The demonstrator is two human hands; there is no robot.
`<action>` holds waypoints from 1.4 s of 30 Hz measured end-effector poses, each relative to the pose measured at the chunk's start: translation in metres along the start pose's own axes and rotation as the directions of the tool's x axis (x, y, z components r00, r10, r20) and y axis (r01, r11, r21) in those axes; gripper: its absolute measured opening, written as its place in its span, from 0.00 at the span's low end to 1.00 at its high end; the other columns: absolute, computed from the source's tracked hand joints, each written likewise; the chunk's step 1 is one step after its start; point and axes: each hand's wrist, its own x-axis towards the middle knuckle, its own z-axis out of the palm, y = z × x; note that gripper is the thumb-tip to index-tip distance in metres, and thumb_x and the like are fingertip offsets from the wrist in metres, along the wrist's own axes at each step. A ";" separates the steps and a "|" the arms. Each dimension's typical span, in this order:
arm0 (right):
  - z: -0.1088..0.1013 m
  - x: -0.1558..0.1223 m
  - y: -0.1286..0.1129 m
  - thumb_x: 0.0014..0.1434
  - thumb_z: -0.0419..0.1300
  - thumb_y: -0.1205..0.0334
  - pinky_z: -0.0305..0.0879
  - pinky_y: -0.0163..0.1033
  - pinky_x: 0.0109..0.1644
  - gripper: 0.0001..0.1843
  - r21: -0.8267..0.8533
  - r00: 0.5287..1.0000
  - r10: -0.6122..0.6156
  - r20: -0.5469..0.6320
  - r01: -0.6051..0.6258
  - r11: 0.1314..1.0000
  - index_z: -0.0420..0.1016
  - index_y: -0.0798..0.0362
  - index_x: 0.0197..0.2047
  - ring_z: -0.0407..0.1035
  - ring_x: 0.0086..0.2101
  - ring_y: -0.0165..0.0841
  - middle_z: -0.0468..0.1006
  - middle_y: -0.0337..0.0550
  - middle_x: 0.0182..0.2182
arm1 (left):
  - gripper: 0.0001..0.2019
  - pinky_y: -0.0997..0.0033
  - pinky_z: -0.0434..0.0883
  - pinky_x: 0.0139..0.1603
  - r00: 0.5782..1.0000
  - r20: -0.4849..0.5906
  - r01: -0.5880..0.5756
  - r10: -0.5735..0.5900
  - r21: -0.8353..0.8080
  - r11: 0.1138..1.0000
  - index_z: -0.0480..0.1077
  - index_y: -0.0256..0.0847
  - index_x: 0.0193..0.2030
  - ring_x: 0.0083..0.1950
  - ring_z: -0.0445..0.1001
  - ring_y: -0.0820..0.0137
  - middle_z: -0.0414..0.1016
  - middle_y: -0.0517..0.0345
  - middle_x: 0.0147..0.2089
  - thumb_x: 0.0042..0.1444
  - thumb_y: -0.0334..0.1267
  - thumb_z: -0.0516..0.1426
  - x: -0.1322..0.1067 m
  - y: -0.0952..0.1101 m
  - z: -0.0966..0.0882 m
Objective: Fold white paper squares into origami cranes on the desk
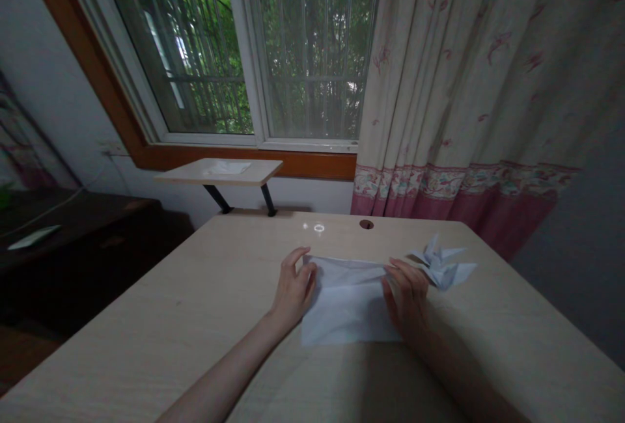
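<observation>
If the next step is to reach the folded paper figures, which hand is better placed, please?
Probably the right hand: it is close beside the folded paper figures. The left hand is farther away, at the opposite side of the paper sheet.

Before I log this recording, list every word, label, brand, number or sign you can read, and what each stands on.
None: no readable text shows.
Paper sheet: no writing visible.
Folded paper pieces: no writing visible.
Curtain: printed pattern, no words made out.
Flat light object at far left: too small and dim to tell.
</observation>
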 end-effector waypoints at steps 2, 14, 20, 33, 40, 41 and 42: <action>0.004 -0.003 0.003 0.67 0.54 0.67 0.61 0.54 0.59 0.17 0.010 1.000 0.013 -0.016 -0.013 1.000 0.65 0.52 0.58 0.68 0.54 0.44 0.73 0.54 0.52 | 0.11 0.48 0.69 0.60 0.999 0.034 -0.002 0.001 0.031 1.000 0.65 0.42 0.46 0.64 0.61 0.54 0.57 0.44 0.62 0.61 0.23 0.53 0.001 0.000 0.000; 0.023 -0.022 0.024 0.67 0.51 0.57 0.62 0.57 0.58 0.20 -0.095 0.977 0.055 0.204 -0.037 0.995 0.67 0.43 0.61 0.59 0.62 0.49 0.62 0.51 0.64 | 0.14 0.42 0.63 0.64 0.988 0.155 -0.012 0.006 0.041 0.999 0.69 0.44 0.53 0.68 0.57 0.51 0.58 0.44 0.66 0.62 0.29 0.54 0.002 -0.001 0.002; 0.024 -0.022 0.015 0.69 0.46 0.55 0.61 0.58 0.58 0.20 -0.111 0.962 0.122 0.246 -0.097 0.989 0.67 0.50 0.60 0.58 0.62 0.51 0.61 0.58 0.65 | 0.12 0.37 0.57 0.68 0.959 0.283 -0.029 0.033 -0.021 0.999 0.70 0.44 0.53 0.69 0.58 0.53 0.61 0.46 0.67 0.63 0.32 0.54 0.000 -0.003 0.004; 0.035 -0.044 0.028 0.66 0.52 0.58 0.63 0.59 0.57 0.21 -0.195 0.926 0.216 0.310 -0.161 0.967 0.67 0.51 0.60 0.64 0.57 0.51 0.68 0.58 0.61 | 0.23 0.45 0.64 0.67 0.811 0.551 -0.072 0.196 -0.239 0.968 0.65 0.46 0.64 0.70 0.63 0.56 0.65 0.48 0.68 0.65 0.48 0.58 0.001 0.006 -0.001; 0.039 -0.052 0.032 0.64 0.53 0.60 0.64 0.60 0.56 0.15 -0.209 0.902 0.278 0.331 -0.217 0.953 0.76 0.51 0.50 0.66 0.56 0.51 0.72 0.56 0.58 | 0.25 0.49 0.66 0.67 0.788 0.582 -0.059 0.199 -0.250 0.966 0.64 0.48 0.66 0.68 0.66 0.57 0.65 0.48 0.69 0.64 0.48 0.59 -0.003 0.002 0.000; 0.039 -0.053 0.032 0.64 0.53 0.60 0.64 0.60 0.56 0.15 -0.205 0.902 0.278 0.331 -0.218 0.954 0.76 0.50 0.50 0.66 0.56 0.50 0.72 0.56 0.58 | 0.24 0.50 0.66 0.67 0.782 0.591 -0.056 0.197 -0.249 0.967 0.65 0.48 0.66 0.68 0.66 0.57 0.65 0.48 0.69 0.64 0.47 0.59 -0.004 0.002 0.001; 0.040 -0.053 0.032 0.65 0.52 0.61 0.64 0.61 0.56 0.15 -0.198 0.900 0.280 0.333 -0.223 0.954 0.77 0.50 0.50 0.66 0.56 0.50 0.72 0.55 0.58 | 0.24 0.50 0.66 0.67 0.774 0.602 -0.054 0.196 -0.245 0.968 0.65 0.48 0.66 0.67 0.67 0.57 0.65 0.48 0.69 0.64 0.46 0.59 -0.004 0.002 0.001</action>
